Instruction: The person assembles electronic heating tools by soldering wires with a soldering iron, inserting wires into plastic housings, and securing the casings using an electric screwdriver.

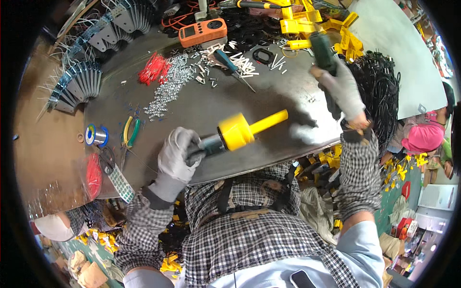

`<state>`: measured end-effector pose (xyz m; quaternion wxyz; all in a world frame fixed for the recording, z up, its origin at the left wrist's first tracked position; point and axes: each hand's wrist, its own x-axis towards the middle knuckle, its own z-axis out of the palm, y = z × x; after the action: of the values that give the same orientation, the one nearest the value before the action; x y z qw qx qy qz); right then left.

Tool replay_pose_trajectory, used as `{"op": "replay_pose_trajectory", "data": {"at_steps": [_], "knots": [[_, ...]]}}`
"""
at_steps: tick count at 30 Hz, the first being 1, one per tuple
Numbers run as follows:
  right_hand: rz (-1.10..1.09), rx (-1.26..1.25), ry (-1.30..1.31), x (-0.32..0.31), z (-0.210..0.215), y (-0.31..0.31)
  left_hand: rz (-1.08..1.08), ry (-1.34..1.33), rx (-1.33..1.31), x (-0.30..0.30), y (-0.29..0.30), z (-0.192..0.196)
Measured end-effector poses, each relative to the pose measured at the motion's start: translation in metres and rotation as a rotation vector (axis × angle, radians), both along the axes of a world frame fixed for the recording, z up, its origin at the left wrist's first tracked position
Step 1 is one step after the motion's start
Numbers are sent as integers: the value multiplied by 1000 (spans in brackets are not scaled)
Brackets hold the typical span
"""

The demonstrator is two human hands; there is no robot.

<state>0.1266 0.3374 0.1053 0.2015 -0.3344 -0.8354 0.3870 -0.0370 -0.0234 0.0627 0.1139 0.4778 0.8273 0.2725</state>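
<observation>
My left hand (178, 154), in a grey glove, grips the dark end of a yellow plastic part (242, 128) with a round collar and a long yellow stem, lying across the near edge of the metal table (201, 105). My right hand (343, 89), also gloved, is raised over the right side of the table and holds a dark green-handled tool (322, 48) upright. The tool's tip is hidden behind the hand.
Loose small metal pieces (168, 86), red bits (153, 69), a blue-handled screwdriver (230, 65) and an orange meter (202, 31) lie at the back. Yellow parts (307, 21) are piled far right, black cables (379, 91) beside them. Pliers (130, 130) and a solder spool (96, 135) sit left.
</observation>
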Motion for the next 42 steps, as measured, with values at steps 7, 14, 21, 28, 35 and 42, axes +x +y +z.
{"op": "replay_pose_trajectory", "data": {"at_steps": [7, 14, 21, 28, 35, 42], "knots": [[-53, 788, -572, -41, -43, 11, -118, 338, -3, -7, 6, 10], [431, 833, 119, -60, 19, -90, -586, 494, -777, -30, 105, 28], [602, 716, -101, -41, -41, -184, -81, -365, 259, -28, 54, -35], [465, 795, -160, 14, -34, -125, 274, -604, 689, -18, 47, -54], [-516, 714, -613, 138, -11, 37, 28, 246, 274, 2, 16, -50], [-206, 551, -558, 133, 17, 75, -119, 361, 111, -21, 6, -50]]}}
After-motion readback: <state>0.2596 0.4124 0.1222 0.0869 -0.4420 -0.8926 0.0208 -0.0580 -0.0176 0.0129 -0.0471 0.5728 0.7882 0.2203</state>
